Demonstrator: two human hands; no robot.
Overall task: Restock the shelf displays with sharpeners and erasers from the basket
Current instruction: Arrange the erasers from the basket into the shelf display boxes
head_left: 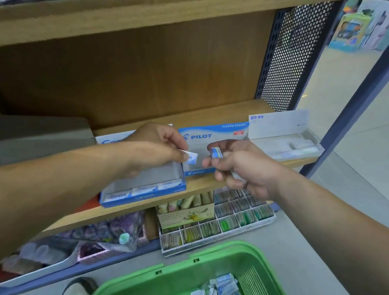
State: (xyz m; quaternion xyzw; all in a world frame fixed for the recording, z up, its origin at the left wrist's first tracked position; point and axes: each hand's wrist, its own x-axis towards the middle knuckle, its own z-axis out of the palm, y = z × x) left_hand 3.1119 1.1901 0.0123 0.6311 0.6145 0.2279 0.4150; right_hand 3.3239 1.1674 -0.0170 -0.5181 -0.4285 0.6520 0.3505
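Note:
My left hand (158, 146) pinches a small white and blue wrapped eraser (191, 157) above the blue display box (146, 195) on the wooden shelf. My right hand (239, 166) grips another eraser with a blue and green sleeve (216, 152) in front of the Pilot eraser box (204, 136). The two hands are close together, a little apart. The green basket (176, 278) stands on the floor below, with several wrapped erasers (222, 292) heaped in its right part.
A white display tray (291, 144) sits at the shelf's right end by the perforated metal side panel (290, 54). Below the shelf, a compartment tray of small items (229, 222) and packets (113, 234) fill the lower level. Floor lies to the right.

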